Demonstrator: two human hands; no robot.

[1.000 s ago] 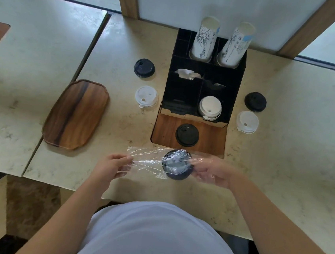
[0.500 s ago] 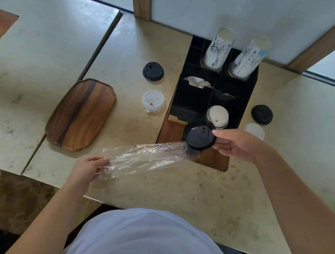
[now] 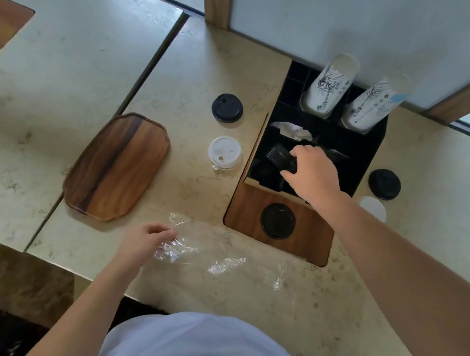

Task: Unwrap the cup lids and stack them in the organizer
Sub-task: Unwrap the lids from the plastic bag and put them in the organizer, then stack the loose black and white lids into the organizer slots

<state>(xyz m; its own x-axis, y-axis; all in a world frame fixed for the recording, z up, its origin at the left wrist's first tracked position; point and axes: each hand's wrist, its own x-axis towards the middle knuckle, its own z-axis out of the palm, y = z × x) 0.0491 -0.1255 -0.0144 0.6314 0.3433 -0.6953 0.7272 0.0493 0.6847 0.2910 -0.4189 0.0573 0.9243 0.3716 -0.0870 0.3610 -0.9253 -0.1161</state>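
Observation:
My right hand point(image 3: 314, 173) reaches into the black organizer point(image 3: 367, 151) and grips a tilted black cup lid point(image 3: 281, 157) over its front left compartment. My left hand point(image 3: 146, 241) pinches the empty clear plastic wrap point(image 3: 213, 258), which lies crumpled on the counter near the front edge. Another black lid point(image 3: 278, 220) rests on the wooden base point(image 3: 311, 238) in front of the organizer. Left of the organizer lie a black lid point(image 3: 227, 108) and a white lid point(image 3: 225, 152). To its right lie a black lid point(image 3: 384, 184) and a white lid point(image 3: 373, 207), partly hidden by my arm.
A wooden tray point(image 3: 117, 165) lies at the left of the counter. Two stacks of paper cups point(image 3: 329, 86) lean in the organizer's rear slots, with crumpled tissue point(image 3: 291, 130) behind my hand. A wall panel stands right behind the organizer.
My right hand pulled the black lid out of the wrap and carried it up into the organizer. My left hand stayed low, keeping the emptied wrap on the counter.

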